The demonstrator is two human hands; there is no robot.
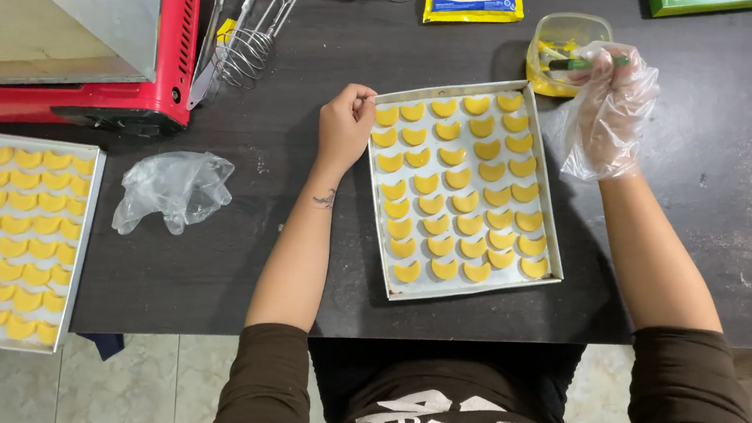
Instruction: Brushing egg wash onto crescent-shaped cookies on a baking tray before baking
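Green handle (579, 64) end hidden; right hand (611, 96) perhaps gripping.

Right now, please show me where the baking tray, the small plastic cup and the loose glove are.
baking tray (375, 230): head view, left rim.
small plastic cup (566, 29): head view, upper wall.
loose glove (174, 187): head view, crumpled middle.

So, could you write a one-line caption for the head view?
Bare left hand steadies a tray of yellow crescent cookies while the gloved right hand holds a green-handled tool in a plastic tub.
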